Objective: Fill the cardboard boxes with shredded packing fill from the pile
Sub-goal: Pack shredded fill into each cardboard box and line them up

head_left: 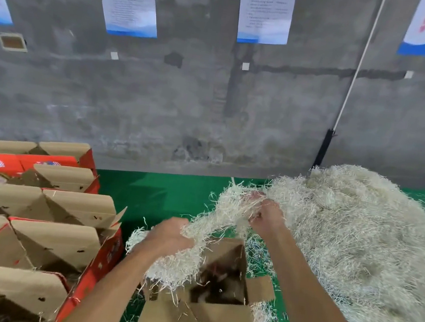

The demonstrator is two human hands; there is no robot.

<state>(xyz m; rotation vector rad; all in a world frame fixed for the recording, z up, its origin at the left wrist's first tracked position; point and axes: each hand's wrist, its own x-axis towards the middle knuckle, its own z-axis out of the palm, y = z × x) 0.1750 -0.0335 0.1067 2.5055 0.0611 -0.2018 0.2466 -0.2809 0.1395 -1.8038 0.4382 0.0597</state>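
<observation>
Pile point(356, 248): big mound of pale cream shredded fill, fine tangled strands, on green surface at 3 o'clock, stray shreds scattered round its edge.

Open box point(203, 312): plain brown cardboard, flaps spread outward, at 6 o'clock, just beside pile; dark interior, contents unclear.

Clump point(196, 241): long stretch of fill drawn from pile's 9 o'clock edge, hanging over box opening, trailing onto near-left flap.

Stacked boxes point(36, 235): red outside, brown flaps standing open, rows at 8 to 9 o'clock, touching one another, apart from pile.
</observation>
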